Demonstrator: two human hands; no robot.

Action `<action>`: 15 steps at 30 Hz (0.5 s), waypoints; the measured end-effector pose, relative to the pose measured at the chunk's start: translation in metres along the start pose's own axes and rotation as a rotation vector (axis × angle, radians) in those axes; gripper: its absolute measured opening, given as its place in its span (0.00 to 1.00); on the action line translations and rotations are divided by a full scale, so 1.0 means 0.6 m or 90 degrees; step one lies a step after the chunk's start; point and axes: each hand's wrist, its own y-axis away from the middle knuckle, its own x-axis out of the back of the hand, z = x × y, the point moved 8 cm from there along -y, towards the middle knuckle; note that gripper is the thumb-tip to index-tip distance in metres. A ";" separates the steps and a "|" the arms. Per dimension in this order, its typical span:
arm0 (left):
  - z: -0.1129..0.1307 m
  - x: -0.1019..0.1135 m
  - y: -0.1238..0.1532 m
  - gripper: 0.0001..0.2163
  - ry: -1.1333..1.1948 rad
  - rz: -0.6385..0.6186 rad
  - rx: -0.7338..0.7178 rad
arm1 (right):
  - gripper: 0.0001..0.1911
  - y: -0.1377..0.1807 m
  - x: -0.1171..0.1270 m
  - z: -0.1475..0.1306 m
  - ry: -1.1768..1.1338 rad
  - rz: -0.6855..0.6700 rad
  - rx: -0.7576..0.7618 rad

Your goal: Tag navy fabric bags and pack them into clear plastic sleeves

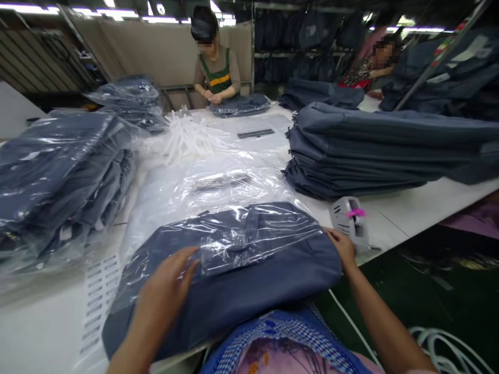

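Note:
A folded dark blue garment in a clear plastic bag (234, 259) lies on the white table (409, 213) right in front of me. My left hand (167, 285) rests flat on its near left part, fingers stretched toward the folded-over bag flap. At the bag's right edge my right hand (342, 245) presses down, fingers extended. Neither hand grips anything.
A grey tape dispenser (351, 221) stands just right of my right hand. Bagged garments (58, 176) pile up on the left, unbagged folded ones (390, 150) on the right. Empty plastic bags (218, 182) and white strips (187, 137) lie ahead. Another person (216, 67) works at the far end.

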 end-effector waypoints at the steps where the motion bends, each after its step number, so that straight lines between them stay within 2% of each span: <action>1: 0.074 -0.039 -0.013 0.19 0.010 -0.031 -0.103 | 0.26 0.002 -0.003 0.004 -0.021 0.007 -0.003; 2: 0.134 -0.076 -0.019 0.19 0.011 -0.050 -0.193 | 0.27 0.003 -0.006 0.006 -0.037 0.010 -0.005; 4: 0.204 -0.138 -0.025 0.20 -0.018 -0.057 -0.284 | 0.28 0.003 -0.012 0.010 -0.054 0.009 -0.004; 5: 0.218 -0.163 -0.026 0.21 -0.042 -0.060 -0.300 | 0.28 0.002 -0.015 0.010 -0.063 0.005 -0.003; 7: 0.222 -0.195 -0.024 0.21 -0.092 -0.067 -0.299 | 0.28 -0.003 -0.021 0.009 -0.080 -0.008 0.001; 9: 0.216 -0.204 -0.019 0.16 -0.126 -0.067 -0.293 | 0.29 -0.006 -0.023 0.008 -0.094 -0.020 0.002; 11: 0.214 -0.196 -0.013 0.13 -0.144 -0.053 -0.293 | 0.30 0.001 -0.020 0.011 -0.104 -0.025 -0.003; 13: 0.217 -0.181 -0.007 0.12 -0.162 -0.027 -0.282 | 0.33 0.026 -0.008 0.021 -0.112 -0.008 -0.023; 15: 0.222 -0.171 -0.001 0.12 -0.181 -0.009 -0.265 | 0.34 0.072 0.008 0.036 -0.115 0.023 -0.068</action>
